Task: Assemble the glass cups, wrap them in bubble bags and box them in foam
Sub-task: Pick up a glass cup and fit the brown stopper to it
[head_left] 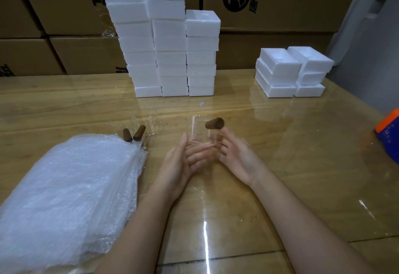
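Note:
A clear glass cup (199,130) with a brown wooden handle (214,123) on its right side stands between my two hands at the table's middle. My left hand (183,161) cups its left side and base with fingers spread. My right hand (233,154) touches its right side just below the handle. Two more glass cups (146,120) with wooden handles (133,133) lie further left. A thick pile of bubble bags (71,187) covers the near left. Tall stacks of white foam boxes (168,42) stand at the back.
A smaller stack of open foam box halves (289,72) sits at the back right. An orange and blue object (388,131) pokes in at the right edge. Cardboard cartons (269,3) form a wall behind the glossy wooden table (280,165).

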The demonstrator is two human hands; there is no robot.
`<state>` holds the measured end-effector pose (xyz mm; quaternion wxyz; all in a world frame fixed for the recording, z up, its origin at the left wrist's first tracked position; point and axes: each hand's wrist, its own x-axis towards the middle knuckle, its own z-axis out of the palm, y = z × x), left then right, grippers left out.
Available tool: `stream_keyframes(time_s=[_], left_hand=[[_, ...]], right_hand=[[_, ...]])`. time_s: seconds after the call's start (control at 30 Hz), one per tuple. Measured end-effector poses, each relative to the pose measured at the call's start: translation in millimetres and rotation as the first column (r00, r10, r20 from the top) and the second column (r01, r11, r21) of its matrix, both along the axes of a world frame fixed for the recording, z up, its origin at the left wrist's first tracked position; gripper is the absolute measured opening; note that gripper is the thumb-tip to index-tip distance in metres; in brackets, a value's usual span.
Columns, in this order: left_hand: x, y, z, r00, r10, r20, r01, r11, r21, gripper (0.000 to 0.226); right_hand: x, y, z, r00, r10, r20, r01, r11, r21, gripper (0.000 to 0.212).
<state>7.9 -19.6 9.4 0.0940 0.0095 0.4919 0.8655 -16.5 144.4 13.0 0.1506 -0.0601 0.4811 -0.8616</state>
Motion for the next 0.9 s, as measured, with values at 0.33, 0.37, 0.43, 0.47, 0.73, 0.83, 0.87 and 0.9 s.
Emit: stream_keyframes(time_s=[0.33,0.37,0.43,0.47,0.73,0.83,0.87,0.9], left_hand=[[1,11,0,0.992,0.059,0.115,-0.041,0.988,-0.152,0.051],[1,13,-1,0.979,0.190,0.069,-0.169,0.956,-0.241,0.039],[1,11,-4,0.912,0.409,-0.033,-0.392,0.846,-0.362,0.019],[1,10,-5,0.881,0.461,-0.102,-0.461,0.791,-0.402,0.015],[8,13,-12,0.760,0.241,-0.603,-0.613,0.574,-0.543,0.036],[6,11,-13,0.797,0.255,-0.547,-0.574,0.603,-0.555,0.048],[6,11,-11,0.817,0.280,-0.503,-0.547,0.649,-0.528,0.054],[6,11,-8,0.837,0.305,-0.454,-0.518,0.707,-0.482,0.057]], right_hand=[[10,-15,3,0.984,0.168,-0.055,-0.167,0.986,0.013,0.086],[10,-15,3,0.991,0.123,-0.047,-0.122,0.992,0.017,0.089],[8,-15,3,0.999,-0.010,-0.035,0.012,0.999,0.045,0.094],[7,-15,2,0.996,-0.075,-0.037,0.078,0.995,0.065,0.097],[7,-28,-9,0.956,-0.272,-0.109,0.290,0.934,0.208,0.051],[10,-28,-9,0.929,-0.279,-0.242,0.331,0.919,0.215,0.032],[11,-29,-8,0.915,-0.272,-0.298,0.343,0.913,0.219,0.028],[14,-29,-7,0.899,-0.260,-0.352,0.351,0.909,0.224,0.025]])
